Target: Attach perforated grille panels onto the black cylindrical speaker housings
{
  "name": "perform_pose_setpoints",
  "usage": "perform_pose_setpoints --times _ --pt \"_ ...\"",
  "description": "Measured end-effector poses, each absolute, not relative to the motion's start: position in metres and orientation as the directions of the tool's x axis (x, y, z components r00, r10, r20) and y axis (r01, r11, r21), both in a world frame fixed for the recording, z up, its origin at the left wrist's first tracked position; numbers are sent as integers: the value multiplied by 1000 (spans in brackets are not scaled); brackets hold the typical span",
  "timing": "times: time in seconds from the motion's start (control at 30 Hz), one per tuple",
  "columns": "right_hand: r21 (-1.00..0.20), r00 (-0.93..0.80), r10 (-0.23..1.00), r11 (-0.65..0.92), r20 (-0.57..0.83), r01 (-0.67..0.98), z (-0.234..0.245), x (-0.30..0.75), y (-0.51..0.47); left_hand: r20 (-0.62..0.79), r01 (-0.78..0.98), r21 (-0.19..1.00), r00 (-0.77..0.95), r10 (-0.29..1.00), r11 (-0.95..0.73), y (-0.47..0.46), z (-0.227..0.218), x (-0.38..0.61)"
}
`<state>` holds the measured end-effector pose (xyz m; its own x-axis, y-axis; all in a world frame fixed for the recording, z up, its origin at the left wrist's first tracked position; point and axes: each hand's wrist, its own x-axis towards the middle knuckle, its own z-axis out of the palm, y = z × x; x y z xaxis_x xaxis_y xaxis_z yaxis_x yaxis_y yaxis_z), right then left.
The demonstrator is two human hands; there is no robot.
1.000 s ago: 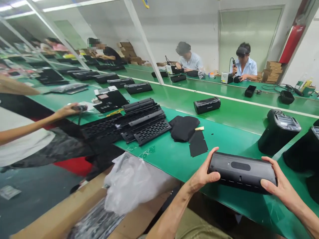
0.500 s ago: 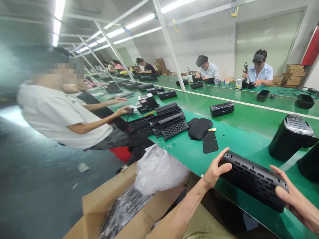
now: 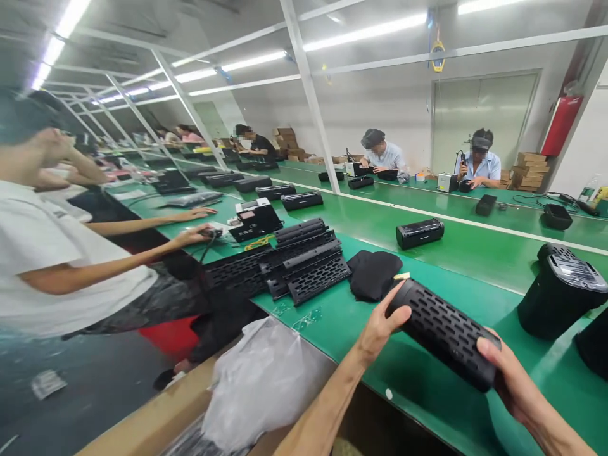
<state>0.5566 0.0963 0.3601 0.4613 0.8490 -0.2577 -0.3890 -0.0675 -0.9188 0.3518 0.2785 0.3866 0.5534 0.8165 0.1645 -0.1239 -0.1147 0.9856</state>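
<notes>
At the far left, a person in a white shirt [image 3: 42,266] sits at the green bench [image 3: 456,392] and reaches out. That person's hand [image 3: 192,236] is closed on a small dark thing [image 3: 211,233] with a cord hanging down. Another arm lies just behind it, and its open hand [image 3: 199,214] is flat on the bench. Near these hands sits a black box [image 3: 255,223], with a yellow wire [image 3: 259,243] by it. Next comes a big pile of black panels with holes [image 3: 304,266]. Below the pile, at the bench edge, a white plastic bag [image 3: 256,386] bulges out of a cardboard box [image 3: 156,411]. To the right of the pile lie soft black cloth pieces [image 3: 375,275]. Just below them, the left hand [image 3: 380,326] is closed around one end of a black speaker tube [image 3: 444,332]. The right hand [image 3: 510,380] grips the other end. The tube sits tilted over the bench, between both hands. Past it, one black speaker [image 3: 420,233] lies on its side, and another [image 3: 560,291] stands upright.
</notes>
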Motion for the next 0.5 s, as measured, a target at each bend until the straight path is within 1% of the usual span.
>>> perform_pose_setpoints --times 0.07,0.1,0.17,0.2,0.23,0.3,0.4,0.43,0.5 --pt "-855 485 791 -90 -373 -510 368 568 127 205 20 971 451 869 -240 295 385 353" --pt "-842 502 768 -89 -398 -532 374 579 145 244 121 944 372 895 -308 301 382 350" --pt "-842 555 733 -44 -393 -538 385 607 185 335 318 861 231 914 -396 304 368 337" --pt "-842 589 705 -23 -395 -538 390 624 205 374 394 818 190 907 -420 301 359 328" --pt "-847 622 678 -2 -392 -532 395 641 225 400 446 782 177 899 -436 295 350 318" --pt "-863 689 609 13 -394 -506 402 673 261 403 498 742 203 892 -449 280 333 303" --pt "-879 739 532 -23 -414 -477 407 707 288 391 559 689 251 886 -462 260 318 295" --pt "-881 743 523 -36 -419 -472 406 714 289 388 577 673 258 885 -463 258 315 297" --pt "-879 723 542 -64 -428 -472 402 723 281 387 615 642 255 886 -458 262 315 301"
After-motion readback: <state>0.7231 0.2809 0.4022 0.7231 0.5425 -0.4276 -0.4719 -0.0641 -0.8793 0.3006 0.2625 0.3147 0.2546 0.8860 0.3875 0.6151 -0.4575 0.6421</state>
